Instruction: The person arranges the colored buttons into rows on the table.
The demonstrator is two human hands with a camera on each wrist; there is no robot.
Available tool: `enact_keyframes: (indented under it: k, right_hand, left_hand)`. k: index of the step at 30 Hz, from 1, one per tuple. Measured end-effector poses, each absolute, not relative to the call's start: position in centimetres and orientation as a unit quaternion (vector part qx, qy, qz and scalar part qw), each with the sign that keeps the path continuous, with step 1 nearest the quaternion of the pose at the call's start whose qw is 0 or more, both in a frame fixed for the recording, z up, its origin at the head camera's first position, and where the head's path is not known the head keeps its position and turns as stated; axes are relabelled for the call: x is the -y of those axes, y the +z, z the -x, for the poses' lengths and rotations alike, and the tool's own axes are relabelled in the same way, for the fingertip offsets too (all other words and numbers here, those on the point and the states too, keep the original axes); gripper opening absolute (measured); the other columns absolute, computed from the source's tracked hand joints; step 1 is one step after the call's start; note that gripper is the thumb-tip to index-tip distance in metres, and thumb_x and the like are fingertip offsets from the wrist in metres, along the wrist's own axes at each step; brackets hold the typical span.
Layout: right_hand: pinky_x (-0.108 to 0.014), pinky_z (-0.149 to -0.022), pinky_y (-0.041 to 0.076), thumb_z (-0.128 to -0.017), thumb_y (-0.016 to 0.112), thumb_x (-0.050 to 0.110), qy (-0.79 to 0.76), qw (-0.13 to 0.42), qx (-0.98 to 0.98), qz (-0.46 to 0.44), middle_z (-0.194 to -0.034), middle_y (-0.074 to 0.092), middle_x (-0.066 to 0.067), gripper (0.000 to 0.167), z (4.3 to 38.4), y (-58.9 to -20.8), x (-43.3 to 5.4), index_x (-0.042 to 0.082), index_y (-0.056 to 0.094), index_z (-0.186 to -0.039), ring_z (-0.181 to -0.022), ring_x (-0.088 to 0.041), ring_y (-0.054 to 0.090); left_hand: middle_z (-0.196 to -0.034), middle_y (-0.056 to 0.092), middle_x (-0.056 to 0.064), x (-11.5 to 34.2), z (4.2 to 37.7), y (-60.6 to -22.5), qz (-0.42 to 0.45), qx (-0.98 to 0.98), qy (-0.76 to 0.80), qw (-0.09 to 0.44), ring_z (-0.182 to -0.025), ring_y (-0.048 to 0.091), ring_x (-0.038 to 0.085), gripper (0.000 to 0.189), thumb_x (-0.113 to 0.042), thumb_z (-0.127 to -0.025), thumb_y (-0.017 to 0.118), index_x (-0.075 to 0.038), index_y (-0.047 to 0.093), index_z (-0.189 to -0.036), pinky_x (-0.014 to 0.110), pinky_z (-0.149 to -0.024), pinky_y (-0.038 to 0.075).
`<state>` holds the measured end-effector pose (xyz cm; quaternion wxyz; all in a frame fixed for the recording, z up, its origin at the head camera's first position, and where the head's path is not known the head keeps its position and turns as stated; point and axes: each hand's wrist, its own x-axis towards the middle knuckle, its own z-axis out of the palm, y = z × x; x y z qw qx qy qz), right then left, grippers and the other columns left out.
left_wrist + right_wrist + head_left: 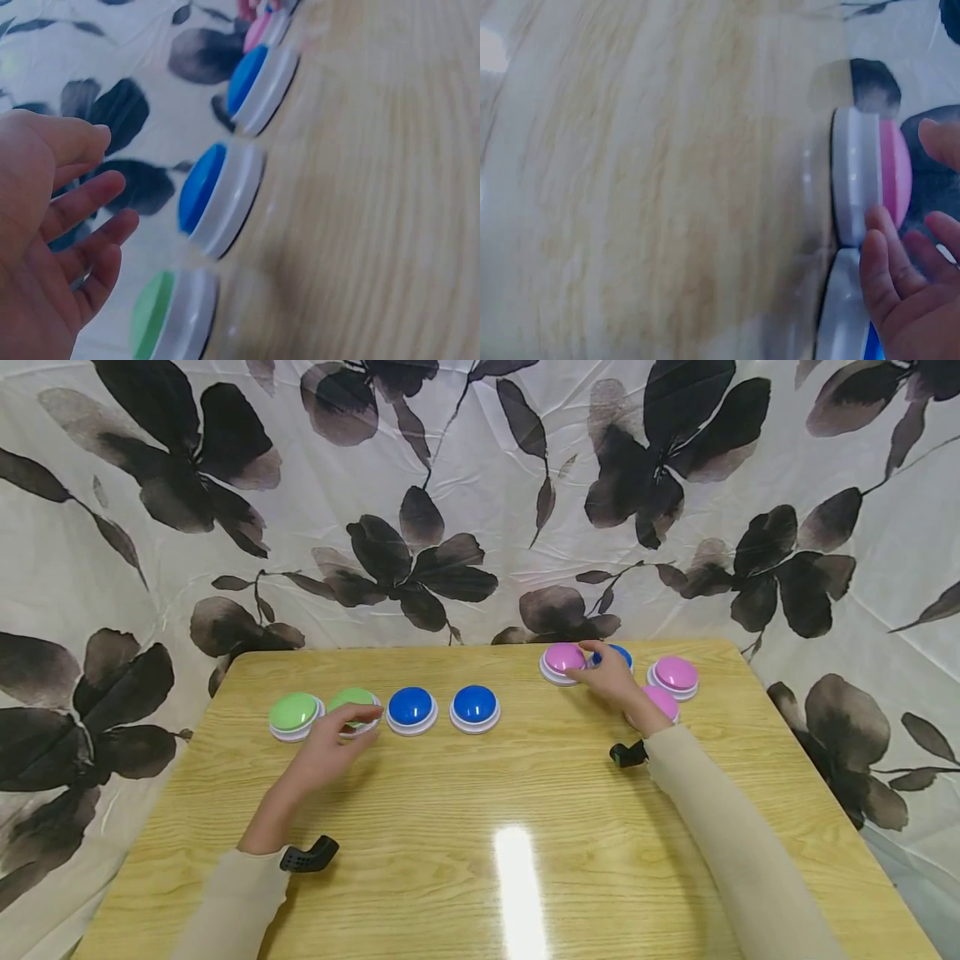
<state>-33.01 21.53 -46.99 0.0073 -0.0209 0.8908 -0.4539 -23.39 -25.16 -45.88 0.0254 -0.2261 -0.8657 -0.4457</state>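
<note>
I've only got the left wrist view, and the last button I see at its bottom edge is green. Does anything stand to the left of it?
Observer: Yes, another green button, at the left end of the row in the head view.
Operator: And what sits farthest right?
Observer: A pink button, by the head view.
Operator: Does the right arm hide anything there?
Observer: Yes, it partly covers a second pink one.

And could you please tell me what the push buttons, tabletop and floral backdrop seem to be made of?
Push buttons: probably glossy plastic; smooth domes catch highlights.
Tabletop: glossy wood or laminate, with grain and a bright reflection.
Floral backdrop: likely fabric or thin sheeting, faintly shiny and creased.
</note>
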Motion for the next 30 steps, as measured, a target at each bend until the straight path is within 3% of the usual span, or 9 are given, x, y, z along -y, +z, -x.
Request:
enact_keyframes:
  k: [3, 13, 21, 30]
  right_hand:
    - [-0.045, -0.112, 0.026, -0.085, 0.077, 0.027, -0.447, 0.007, -0.894, 0.025, -0.147, 0.041, -0.018, 0.072, 33.2, -47.5, -21.6, 0.003, 0.043, -0.143, -0.138, -0.033, 0.031]
    - [-0.045, -0.110, 0.029, -0.082, 0.079, 0.031, -0.421, 0.005, -0.907, 0.003, -0.146, 0.042, -0.018, 0.080, 33.7, -48.0, -20.6, 0.001, 0.039, -0.145, -0.135, -0.033, 0.035]
    - [-0.043, -0.098, 0.042, -0.080, 0.080, 0.028, -0.428, -0.006, -0.904, 0.001, -0.140, 0.046, -0.021, 0.080, 34.0, -48.3, -20.4, -0.002, 0.040, -0.143, -0.109, -0.033, 0.057]
    - [-0.047, -0.105, 0.035, -0.078, 0.082, 0.033, -0.403, -0.012, -0.915, -0.003, -0.139, 0.047, -0.022, 0.085, 34.5, -48.7, -20.4, -0.002, 0.040, -0.143, -0.126, -0.035, 0.044]
  left_hand:
    - [-0.121, 0.062, 0.016, 23.7, 23.1, -46.3, 0.234, 0.864, -0.446, 0.006, -0.111, 0.056, 0.030, 0.034, -0.014, -0.096, 0.063, 0.000, 0.060, -0.126, 0.052, -0.089, 0.046]
    - [-0.119, 0.064, 0.012, 19.4, 22.7, -47.9, 0.274, 0.852, -0.444, -0.023, -0.108, 0.059, 0.026, 0.031, -0.013, -0.095, 0.064, 0.000, 0.063, -0.122, 0.046, -0.084, 0.050]
    - [-0.116, 0.065, 0.014, 16.5, 22.7, -48.5, 0.288, 0.839, -0.458, -0.056, -0.108, 0.059, 0.028, 0.031, -0.010, -0.094, 0.064, 0.000, 0.063, -0.123, 0.045, -0.086, 0.050]
    - [-0.115, 0.065, 0.009, 14.7, 22.7, -48.7, 0.281, 0.842, -0.455, -0.078, -0.107, 0.058, 0.023, 0.030, -0.013, -0.095, 0.064, -0.003, 0.063, -0.123, 0.043, -0.089, 0.050]
